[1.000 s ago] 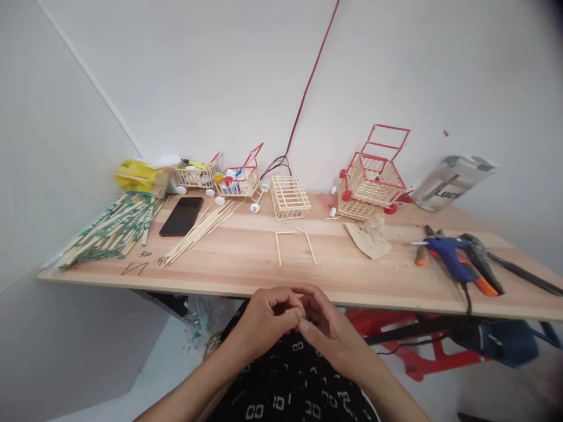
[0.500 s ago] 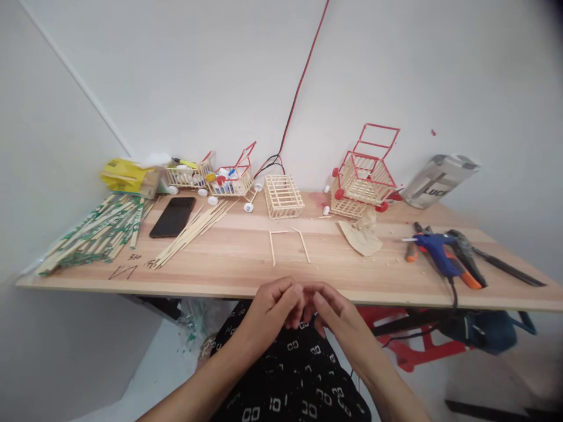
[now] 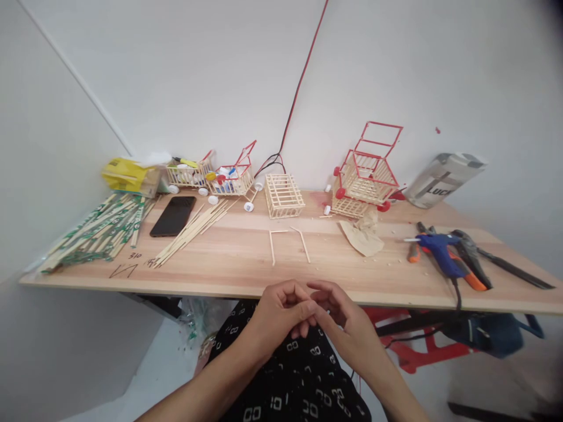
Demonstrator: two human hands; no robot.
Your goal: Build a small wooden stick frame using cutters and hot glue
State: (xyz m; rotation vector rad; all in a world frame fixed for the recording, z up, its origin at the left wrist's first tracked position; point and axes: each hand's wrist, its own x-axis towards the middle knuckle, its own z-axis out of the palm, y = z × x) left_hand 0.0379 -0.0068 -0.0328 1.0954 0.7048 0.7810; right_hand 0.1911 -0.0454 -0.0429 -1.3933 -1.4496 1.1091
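My left hand (image 3: 279, 310) and my right hand (image 3: 347, 325) meet over my lap, just below the front edge of the wooden table (image 3: 176, 285). Both have their fingers curled, and the left fingertips press against the right fingers. Whatever lies between them is hidden. Nearest on the table is a thin U-shaped stick frame (image 3: 288, 243). Behind it stands a small cage of bare sticks (image 3: 284, 196).
A red-trimmed stick cart (image 3: 367, 173) stands at the back right, with two smaller carts (image 3: 229, 179) at the back left. A blue glue gun (image 3: 440, 249) and pliers (image 3: 472, 258) lie right. A phone (image 3: 173, 215), loose sticks (image 3: 196, 228) and wrapped chopsticks (image 3: 101, 231) lie left.
My hands stayed joined at the table edge, and the fingers shifted against each other, curling in again after loosening. The view drifted slightly.
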